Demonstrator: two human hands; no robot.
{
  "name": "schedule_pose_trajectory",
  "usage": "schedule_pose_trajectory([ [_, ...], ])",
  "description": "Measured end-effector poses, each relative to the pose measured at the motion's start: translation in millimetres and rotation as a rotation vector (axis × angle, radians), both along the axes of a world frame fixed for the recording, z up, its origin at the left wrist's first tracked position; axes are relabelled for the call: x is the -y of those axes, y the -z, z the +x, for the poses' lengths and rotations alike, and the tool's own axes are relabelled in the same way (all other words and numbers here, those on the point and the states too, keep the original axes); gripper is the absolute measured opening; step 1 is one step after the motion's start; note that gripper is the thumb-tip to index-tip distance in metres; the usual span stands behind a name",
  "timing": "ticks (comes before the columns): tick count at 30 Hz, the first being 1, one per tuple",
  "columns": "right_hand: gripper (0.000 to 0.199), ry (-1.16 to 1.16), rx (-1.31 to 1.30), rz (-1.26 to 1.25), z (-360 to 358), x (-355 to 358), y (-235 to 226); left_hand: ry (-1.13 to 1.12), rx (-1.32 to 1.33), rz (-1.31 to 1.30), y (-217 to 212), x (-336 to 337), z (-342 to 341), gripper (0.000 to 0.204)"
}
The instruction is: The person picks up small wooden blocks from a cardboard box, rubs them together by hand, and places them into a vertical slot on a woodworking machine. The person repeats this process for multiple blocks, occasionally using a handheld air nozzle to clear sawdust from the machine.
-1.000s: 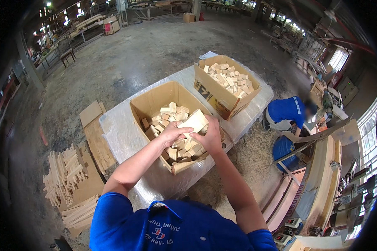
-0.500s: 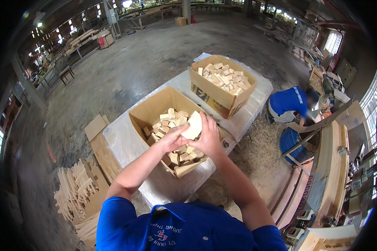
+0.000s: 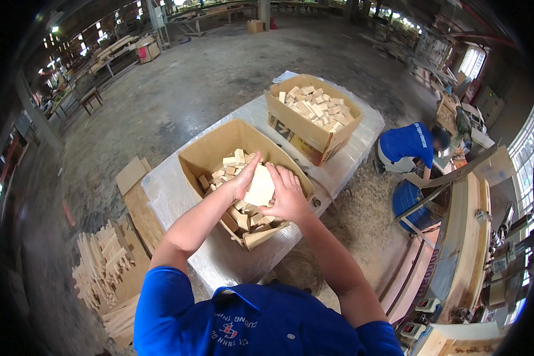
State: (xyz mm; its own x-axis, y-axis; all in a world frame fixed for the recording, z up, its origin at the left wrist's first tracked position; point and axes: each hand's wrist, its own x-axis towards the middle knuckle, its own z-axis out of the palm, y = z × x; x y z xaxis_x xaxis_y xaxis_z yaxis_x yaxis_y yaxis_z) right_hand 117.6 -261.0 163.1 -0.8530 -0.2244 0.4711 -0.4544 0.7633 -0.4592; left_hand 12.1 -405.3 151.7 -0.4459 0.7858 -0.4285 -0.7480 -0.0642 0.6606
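Note:
Between my two hands is a pale wooden block [image 3: 260,188], or several pressed together; I cannot tell which. My left hand [image 3: 243,179] lies along its left side, fingers straight and pointing away from me. My right hand [image 3: 289,197] wraps the right side, with the thumb at the near edge. Both hands are over an open cardboard box [image 3: 203,155]. Loose wooden blocks [image 3: 243,219] fill its lower part, partly hidden by my hands and forearms.
Beyond and to the right stands a second cardboard box [image 3: 296,133], heaped with wooden blocks. Both boxes rest on a plastic-wrapped surface [image 3: 175,196]. Wood strips [image 3: 104,261] are stacked at left. A person in blue [image 3: 406,145] bends near a blue drum [image 3: 410,204] at right.
My hands and the held wood have come slightly left and nearer to me. My left hand has gone from gripping the wood's near left edge to lying straighter along its side.

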Motion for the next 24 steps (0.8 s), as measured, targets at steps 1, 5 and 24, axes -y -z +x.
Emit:
schedule_pose_trajectory([
  [1, 0.099, -0.006, -0.001, 0.016, -2, -2, -1, 0.024, 0.002, 0.036, 0, 2, -2, 0.085],
  [5, 0.097, -0.018, -0.006, 0.057, -10, -10, -3, -0.077, -0.060, 0.007, 4, -8, -5, 0.083],
  [24, 0.097, 0.288, -0.121, 0.014, -23, 9, 11, -0.155, -0.312, -0.013, 6, 1, -12, 0.049],
])
